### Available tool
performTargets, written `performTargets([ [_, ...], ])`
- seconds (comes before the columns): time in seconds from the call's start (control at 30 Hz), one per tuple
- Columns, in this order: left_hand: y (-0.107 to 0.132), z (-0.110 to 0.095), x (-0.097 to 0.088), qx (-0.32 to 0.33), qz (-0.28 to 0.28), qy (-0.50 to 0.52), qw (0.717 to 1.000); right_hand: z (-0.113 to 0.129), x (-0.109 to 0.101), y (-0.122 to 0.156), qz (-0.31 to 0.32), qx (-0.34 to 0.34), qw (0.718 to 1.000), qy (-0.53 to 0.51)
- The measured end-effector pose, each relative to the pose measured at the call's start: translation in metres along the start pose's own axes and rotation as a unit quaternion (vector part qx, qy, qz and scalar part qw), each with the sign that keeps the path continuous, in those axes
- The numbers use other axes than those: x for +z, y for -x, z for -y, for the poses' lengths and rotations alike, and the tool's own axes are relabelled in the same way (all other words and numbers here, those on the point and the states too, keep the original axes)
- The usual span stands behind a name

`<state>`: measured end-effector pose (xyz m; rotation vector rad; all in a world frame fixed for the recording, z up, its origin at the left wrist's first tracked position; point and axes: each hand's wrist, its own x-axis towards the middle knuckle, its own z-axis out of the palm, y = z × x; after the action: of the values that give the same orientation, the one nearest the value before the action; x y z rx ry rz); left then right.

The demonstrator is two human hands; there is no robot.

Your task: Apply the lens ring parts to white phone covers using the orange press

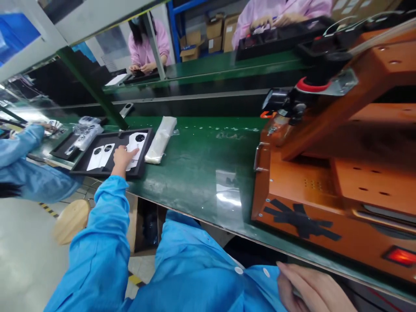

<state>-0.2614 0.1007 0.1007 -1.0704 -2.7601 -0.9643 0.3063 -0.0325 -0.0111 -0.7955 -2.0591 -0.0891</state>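
My left hand (122, 157) reaches far to the left, into a black tray (85, 164) on the green bench. Its fingers are curled on the lower edge of a white phone back cover (138, 142) with a round black camera ring. Two more white covers (100, 157) lie side by side in the same tray, left of the hand. My right hand (310, 289) rests low at the bottom right, below the bench edge, against my blue coat. Its fingers lie stretched out and hold nothing.
A stack of clear plastic bags (160, 139) lies right of the tray. A second black tray (66, 146) with bagged parts sits further left. A large orange machine (334, 173) fills the right. A co-worker's blue sleeve (22, 151) is at left; people in pink (146, 45) work across the belt.
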Motion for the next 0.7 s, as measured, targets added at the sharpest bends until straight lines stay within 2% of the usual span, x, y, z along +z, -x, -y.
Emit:
performTargets([
  [0.07,-0.016,0.011,-0.005,-0.037,0.012,0.000,0.999,0.006,0.008,-0.013,0.012,-0.014,1.000,-0.013],
  [0.13,-0.022,0.016,-0.014,-0.038,0.005,0.013,0.999,0.009,0.013,-0.022,0.018,-0.010,1.000,-0.021],
  [0.23,-0.018,0.009,-0.032,0.009,-0.048,0.053,0.997,0.011,0.017,-0.025,0.034,0.003,0.999,-0.021],
  [0.3,-0.007,-0.001,-0.036,0.049,-0.081,0.091,0.991,0.015,0.021,-0.025,0.043,0.023,0.999,-0.026],
  [0.37,0.018,-0.010,-0.027,0.088,-0.062,0.146,0.983,0.020,0.027,-0.026,0.048,0.046,0.997,-0.033],
  [0.4,0.038,-0.013,-0.017,0.108,-0.029,0.176,0.978,0.023,0.031,-0.027,0.051,0.055,0.997,-0.034],
  [0.5,0.111,-0.017,0.021,0.149,0.099,0.232,0.956,0.029,0.044,-0.029,0.068,0.065,0.995,-0.033],
  [0.57,0.156,-0.016,0.045,0.165,0.148,0.210,0.952,0.029,0.049,-0.029,0.084,0.059,0.994,-0.032],
  [0.63,0.186,-0.015,0.061,0.204,0.148,0.135,0.958,0.028,0.050,-0.028,0.093,0.054,0.994,-0.032],
  [0.7,0.199,-0.018,0.065,0.255,0.116,0.037,0.959,0.027,0.049,-0.027,0.096,0.058,0.993,-0.030],
])
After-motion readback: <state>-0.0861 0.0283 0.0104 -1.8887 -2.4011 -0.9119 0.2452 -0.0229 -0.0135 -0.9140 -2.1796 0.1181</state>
